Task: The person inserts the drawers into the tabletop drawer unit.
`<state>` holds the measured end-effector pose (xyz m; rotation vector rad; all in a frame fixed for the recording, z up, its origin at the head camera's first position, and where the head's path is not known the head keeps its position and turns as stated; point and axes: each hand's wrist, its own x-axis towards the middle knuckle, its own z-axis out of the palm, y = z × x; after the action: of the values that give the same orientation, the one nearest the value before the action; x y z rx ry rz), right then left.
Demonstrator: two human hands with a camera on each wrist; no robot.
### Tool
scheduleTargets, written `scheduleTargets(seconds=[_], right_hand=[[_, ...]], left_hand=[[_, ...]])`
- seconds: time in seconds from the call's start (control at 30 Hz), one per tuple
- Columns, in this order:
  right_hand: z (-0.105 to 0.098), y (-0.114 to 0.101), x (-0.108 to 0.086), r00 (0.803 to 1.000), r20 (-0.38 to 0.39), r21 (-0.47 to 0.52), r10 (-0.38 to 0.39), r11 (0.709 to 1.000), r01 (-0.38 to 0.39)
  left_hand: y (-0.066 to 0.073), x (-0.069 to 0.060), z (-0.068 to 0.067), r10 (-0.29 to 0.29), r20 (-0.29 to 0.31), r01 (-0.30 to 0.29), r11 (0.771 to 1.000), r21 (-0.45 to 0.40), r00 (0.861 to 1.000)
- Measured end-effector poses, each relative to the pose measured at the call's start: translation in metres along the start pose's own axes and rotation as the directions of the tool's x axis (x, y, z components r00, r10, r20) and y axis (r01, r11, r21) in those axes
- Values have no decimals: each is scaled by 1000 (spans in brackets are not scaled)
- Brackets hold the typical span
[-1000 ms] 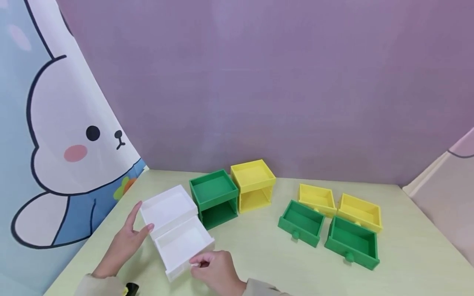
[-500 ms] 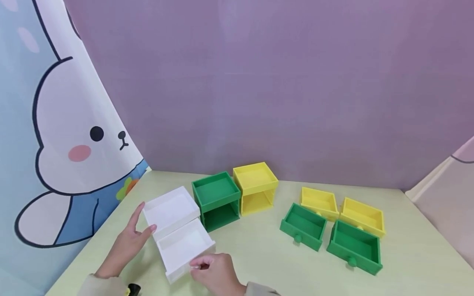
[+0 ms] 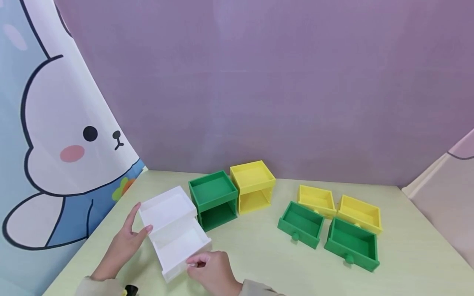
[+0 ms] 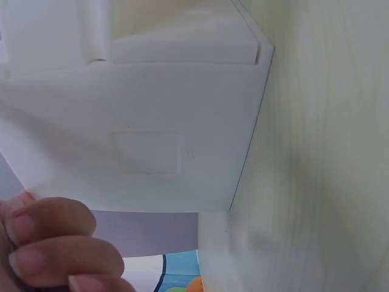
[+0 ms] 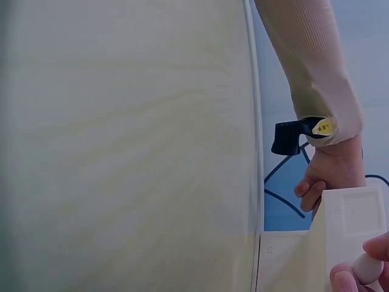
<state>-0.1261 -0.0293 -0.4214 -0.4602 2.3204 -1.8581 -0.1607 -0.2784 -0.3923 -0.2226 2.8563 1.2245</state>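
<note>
12 o'clock = straight away from the person, across the bench (image 3: 255,246). White cabinet (image 3: 168,207) stands on the near side, toward 10 o'clock. White drawer (image 3: 179,242) juts well out of it toward 5 o'clock, rear end under the cabinet's top tray.

Left hand (image 3: 124,244): on the cabinet's 8 o'clock side. Thumb and forefinger spread, tips touching the cabinet's side edge; grip not closed round it. Other fingers bent, seen from the left wrist.

Right hand (image 3: 214,271): at the drawer's 4 o'clock. Grip closed, thumb and fingers pinching the white knob (image 5: 368,268) on the drawer front.

Green cabinet (image 3: 213,200) just off the white one, near 3 o'clock. Yellow cabinet (image 3: 253,185) close beside the green, between 2 and 3; contact between those two hard to tell. Both show open fronts.

Well apart, at the white drawer's 3 o'clock: two green drawers (image 3: 301,224), knobs toward the person; two yellow drawers (image 3: 317,199) behind them, about 1 o'clock. Purple backdrop (image 3: 259,90) at 12; rabbit-print cloth (image 3: 70,123) at 10.
</note>
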Motion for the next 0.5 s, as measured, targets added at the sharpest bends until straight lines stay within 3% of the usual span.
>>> scheduleTargets(seconds=[0.5], right_hand=[[-4,1,1,996,-25,-18,-87,996,87]], left_hand=[[-2,2,1,11,-3,-11,1000,3,1000]])
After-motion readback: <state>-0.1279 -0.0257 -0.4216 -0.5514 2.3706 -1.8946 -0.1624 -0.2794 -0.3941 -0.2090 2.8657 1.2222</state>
